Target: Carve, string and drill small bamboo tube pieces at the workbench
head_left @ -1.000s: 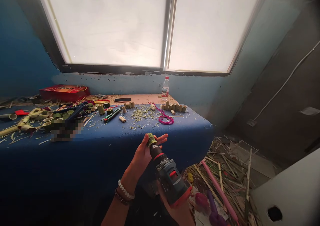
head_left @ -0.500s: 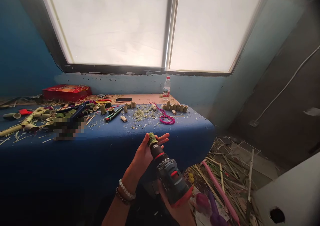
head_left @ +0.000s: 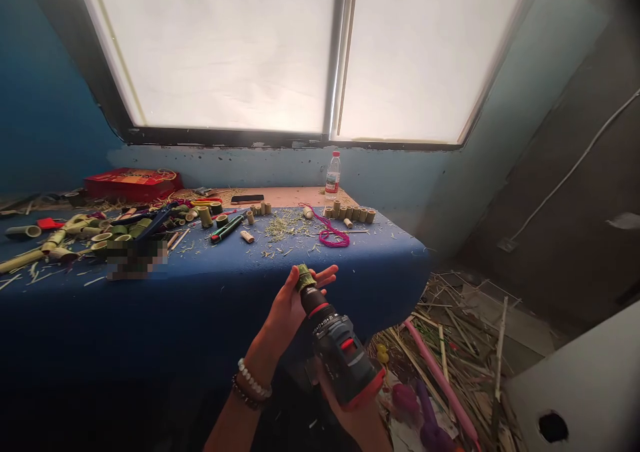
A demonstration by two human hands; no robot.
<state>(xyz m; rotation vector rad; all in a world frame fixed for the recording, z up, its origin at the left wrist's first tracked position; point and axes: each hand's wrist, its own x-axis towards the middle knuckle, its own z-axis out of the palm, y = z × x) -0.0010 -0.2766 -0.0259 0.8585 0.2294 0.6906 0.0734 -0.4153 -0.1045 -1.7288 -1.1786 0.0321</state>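
Note:
A black and red power drill (head_left: pixel 343 352) points up and to the left, its chuck against a short green bamboo piece (head_left: pixel 305 277). My left hand (head_left: pixel 287 305), with two bead bracelets at the wrist, holds the bamboo piece between thumb and palm; some of its fingers stretch out to the right. My right hand (head_left: pixel 345 409) is wrapped round the drill from below, mostly hidden by the drill's body. Both hands are in front of the blue-covered table (head_left: pixel 250 264). Any drill bit is hidden in the bamboo.
On the table are short bamboo tubes (head_left: pixel 356 213), a magenta cord (head_left: pixel 334 237), a knife (head_left: pixel 227 229), a phone (head_left: pixel 247 199), a bottle (head_left: pixel 333 174), shavings and a red box (head_left: pixel 133 184). Bamboo strips (head_left: pixel 463 345) litter the floor at right.

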